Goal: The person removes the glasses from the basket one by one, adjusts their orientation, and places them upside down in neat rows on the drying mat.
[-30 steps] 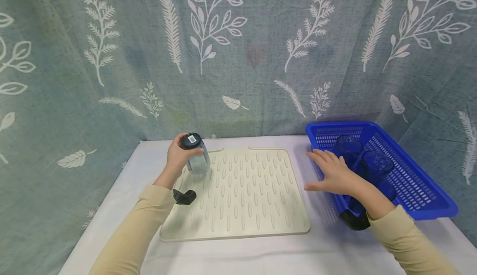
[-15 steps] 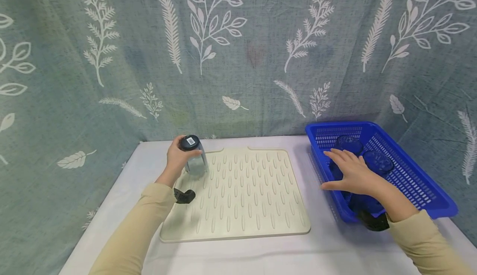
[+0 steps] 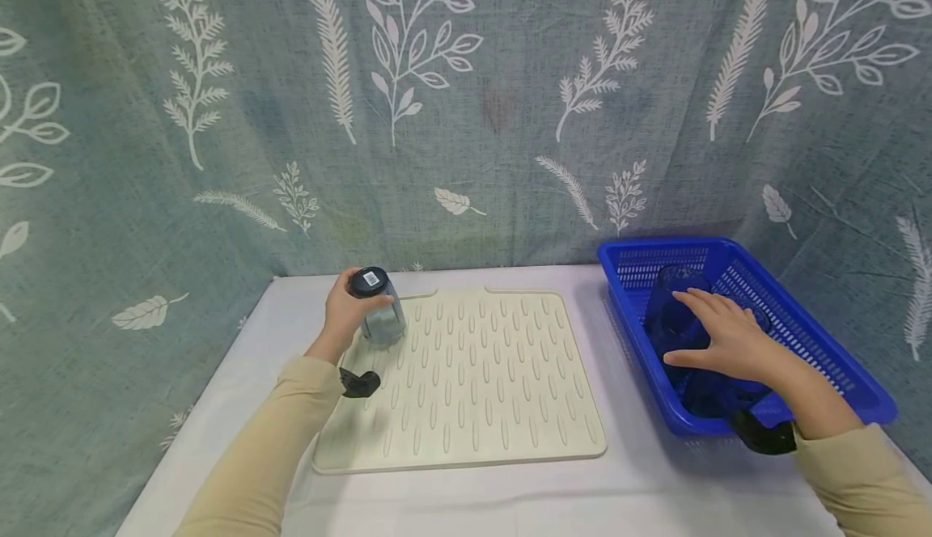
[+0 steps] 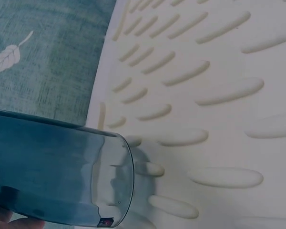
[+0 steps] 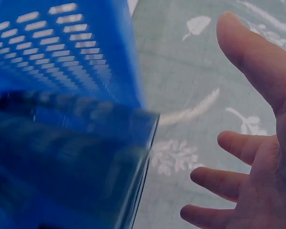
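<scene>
Inverted clear glass (image 3: pixel 380 315) on mat's (image 3: pixel 480 408) far-left corner, seemingly.

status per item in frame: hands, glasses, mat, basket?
Left hand: grips a glass, fingers curled round it.
Held glass: upside down, rim at the mat's far left corner; contact unclear.
Mat: flat on the table, otherwise bare.
Right hand: fingers spread, over the basket, holds nothing.
Basket: on the table, holds blue glasses.
Blue glasses: inside the basket, count unclear.
</scene>
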Demonstrator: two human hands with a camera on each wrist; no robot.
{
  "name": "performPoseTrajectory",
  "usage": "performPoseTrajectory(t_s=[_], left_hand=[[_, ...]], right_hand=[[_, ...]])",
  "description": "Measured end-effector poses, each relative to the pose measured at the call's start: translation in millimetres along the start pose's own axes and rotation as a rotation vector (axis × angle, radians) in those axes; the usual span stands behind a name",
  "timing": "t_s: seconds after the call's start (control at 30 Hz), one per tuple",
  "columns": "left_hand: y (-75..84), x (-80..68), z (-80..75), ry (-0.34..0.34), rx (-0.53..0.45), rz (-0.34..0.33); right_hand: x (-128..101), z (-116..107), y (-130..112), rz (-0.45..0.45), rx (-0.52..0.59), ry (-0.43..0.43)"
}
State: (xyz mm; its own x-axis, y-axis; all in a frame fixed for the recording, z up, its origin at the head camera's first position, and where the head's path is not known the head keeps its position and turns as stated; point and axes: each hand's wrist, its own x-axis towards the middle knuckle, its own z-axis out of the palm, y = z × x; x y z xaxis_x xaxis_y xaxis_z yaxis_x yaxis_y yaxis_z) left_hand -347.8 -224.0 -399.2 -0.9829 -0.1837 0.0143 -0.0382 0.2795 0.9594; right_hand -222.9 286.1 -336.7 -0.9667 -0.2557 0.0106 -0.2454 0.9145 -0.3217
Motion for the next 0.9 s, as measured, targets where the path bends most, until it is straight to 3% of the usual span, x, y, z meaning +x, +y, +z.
performPoseTrajectory(t_s=[0.3, 0.9], left_hand=[[-6.6, 2.1, 2.3, -0.003, -0.019, 0.040], [-11.7, 6.9, 1.8, -0.037, -0.002, 0.029]], right_hand=[[-7, -5, 22, 0.015, -0.010, 0.011], [-25, -9, 68, 0.065, 0.054, -0.004]])
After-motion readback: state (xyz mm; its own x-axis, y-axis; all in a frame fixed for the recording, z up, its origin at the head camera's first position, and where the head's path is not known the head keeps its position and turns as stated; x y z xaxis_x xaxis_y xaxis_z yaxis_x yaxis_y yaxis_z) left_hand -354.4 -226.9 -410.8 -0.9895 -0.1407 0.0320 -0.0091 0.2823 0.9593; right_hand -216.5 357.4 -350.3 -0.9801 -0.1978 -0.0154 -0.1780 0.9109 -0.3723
